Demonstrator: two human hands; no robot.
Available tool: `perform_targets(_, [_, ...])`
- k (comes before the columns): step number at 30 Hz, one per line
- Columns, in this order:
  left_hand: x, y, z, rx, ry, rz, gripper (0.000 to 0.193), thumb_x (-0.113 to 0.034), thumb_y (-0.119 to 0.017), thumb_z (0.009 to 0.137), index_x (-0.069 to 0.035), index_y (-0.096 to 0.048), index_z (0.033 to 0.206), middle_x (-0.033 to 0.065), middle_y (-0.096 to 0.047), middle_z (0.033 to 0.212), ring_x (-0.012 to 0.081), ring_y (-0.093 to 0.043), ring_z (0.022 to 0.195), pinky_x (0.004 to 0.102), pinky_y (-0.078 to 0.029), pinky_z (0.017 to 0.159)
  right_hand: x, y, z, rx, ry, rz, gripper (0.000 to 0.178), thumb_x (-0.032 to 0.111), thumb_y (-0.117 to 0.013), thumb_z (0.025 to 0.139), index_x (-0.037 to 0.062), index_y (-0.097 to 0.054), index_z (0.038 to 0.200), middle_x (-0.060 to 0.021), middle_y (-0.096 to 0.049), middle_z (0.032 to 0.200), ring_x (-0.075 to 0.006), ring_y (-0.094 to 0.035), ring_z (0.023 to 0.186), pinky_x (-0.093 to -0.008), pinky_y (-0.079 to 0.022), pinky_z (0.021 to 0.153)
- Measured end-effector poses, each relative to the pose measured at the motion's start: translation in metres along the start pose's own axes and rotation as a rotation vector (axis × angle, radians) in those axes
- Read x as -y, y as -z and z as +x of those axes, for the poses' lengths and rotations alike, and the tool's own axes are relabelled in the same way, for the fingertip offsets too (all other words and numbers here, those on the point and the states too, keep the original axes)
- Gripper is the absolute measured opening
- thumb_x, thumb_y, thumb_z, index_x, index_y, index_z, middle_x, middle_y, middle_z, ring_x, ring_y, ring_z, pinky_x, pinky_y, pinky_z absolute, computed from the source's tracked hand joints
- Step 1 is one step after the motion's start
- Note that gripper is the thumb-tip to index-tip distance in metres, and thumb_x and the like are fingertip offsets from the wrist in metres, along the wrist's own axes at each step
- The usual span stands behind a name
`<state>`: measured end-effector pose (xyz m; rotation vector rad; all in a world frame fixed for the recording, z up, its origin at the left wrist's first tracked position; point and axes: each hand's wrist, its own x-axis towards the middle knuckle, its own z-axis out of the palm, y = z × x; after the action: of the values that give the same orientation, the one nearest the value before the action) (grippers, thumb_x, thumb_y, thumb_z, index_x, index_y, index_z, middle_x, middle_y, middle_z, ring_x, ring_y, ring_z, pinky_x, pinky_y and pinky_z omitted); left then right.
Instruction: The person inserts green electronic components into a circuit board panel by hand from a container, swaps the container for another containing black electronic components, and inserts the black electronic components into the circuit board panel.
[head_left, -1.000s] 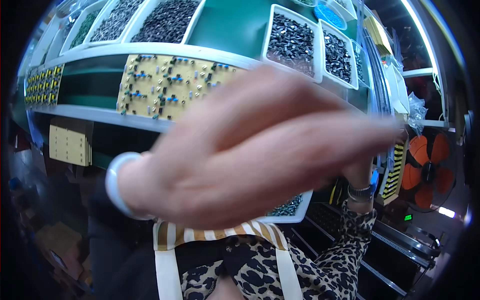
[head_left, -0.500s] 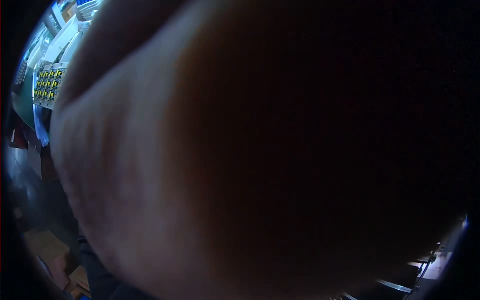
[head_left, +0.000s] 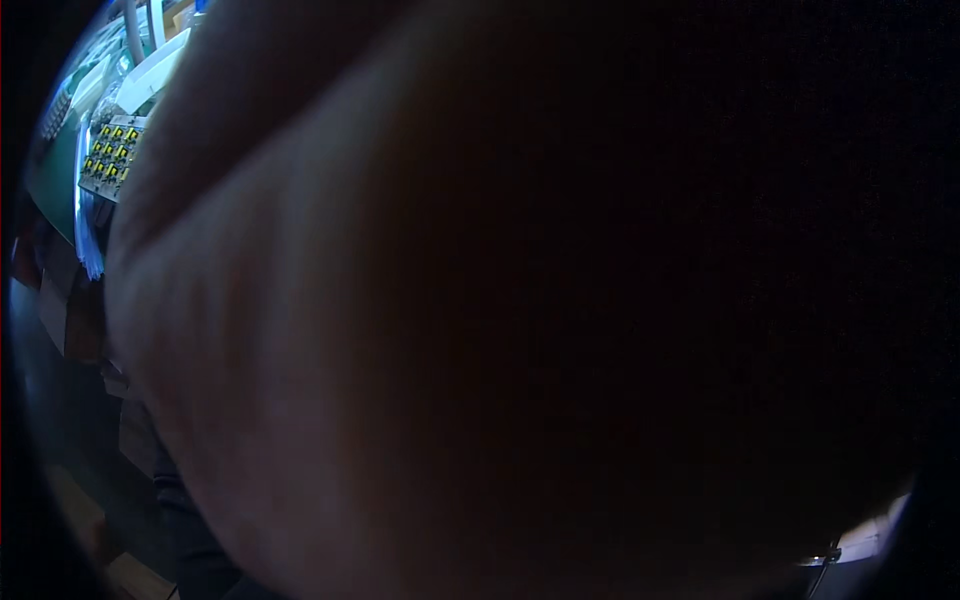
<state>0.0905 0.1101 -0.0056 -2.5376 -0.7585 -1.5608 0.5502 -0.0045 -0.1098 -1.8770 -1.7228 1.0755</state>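
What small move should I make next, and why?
Probably ease the hand away from the camera: it blocks most of the view, leaving only strips at the left and lower right, where little beyond a board of yellow components is clear.

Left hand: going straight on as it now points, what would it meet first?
Possibly the camera itself: the left hand nearly fills the view, but its fingertips and pointing direction are unclear.

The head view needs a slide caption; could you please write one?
A blurred hand fills most of the view; a board with yellow parts shows at upper left.
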Motion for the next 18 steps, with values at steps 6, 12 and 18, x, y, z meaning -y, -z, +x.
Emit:
perform_targets(6, [0.009,0.032,-0.015,-0.072,0.042,0.083,0.076,-0.026,-0.081,0.099,0.005,-0.053,0.162,0.0279,-0.059,0.158,0.0430,-0.056,0.146,0.0535,-0.044,0.124,0.069,0.061,0.018,-0.071,0.033,0.049,0.023,0.022,-0.063,0.115,0.0011,-0.073,0.113,0.0039,-0.066,0.088,-0.0052,-0.056,0.072,-0.0237,-0.045,0.065])
perform_targets(12, [0.028,0.047,-0.022,-0.084,0.092,0.135,0.078,-0.027,-0.081,0.098,0.006,-0.051,0.162,0.0303,-0.056,0.161,0.0454,-0.054,0.151,0.0549,-0.042,0.127,0.154,0.116,0.158,-0.239,0.235,-0.252,0.028,0.024,-0.061,0.116,0.0011,-0.075,0.113,0.0019,-0.061,0.081,-0.0096,-0.053,0.072,-0.0302,-0.044,0.067])
perform_targets(18, [0.017,-0.002,-0.065,-0.143,0.267,0.069,0.042,-0.018,-0.080,0.100,-0.005,-0.074,0.139,0.0146,-0.073,0.139,0.0330,-0.068,0.130,0.0483,-0.053,0.110,0.188,0.126,0.337,-0.319,0.660,-0.428,0.029,0.028,-0.067,0.112,0.0000,-0.074,0.115,-0.0124,-0.075,0.091,-0.0202,-0.070,0.084,-0.0390,-0.054,0.075])
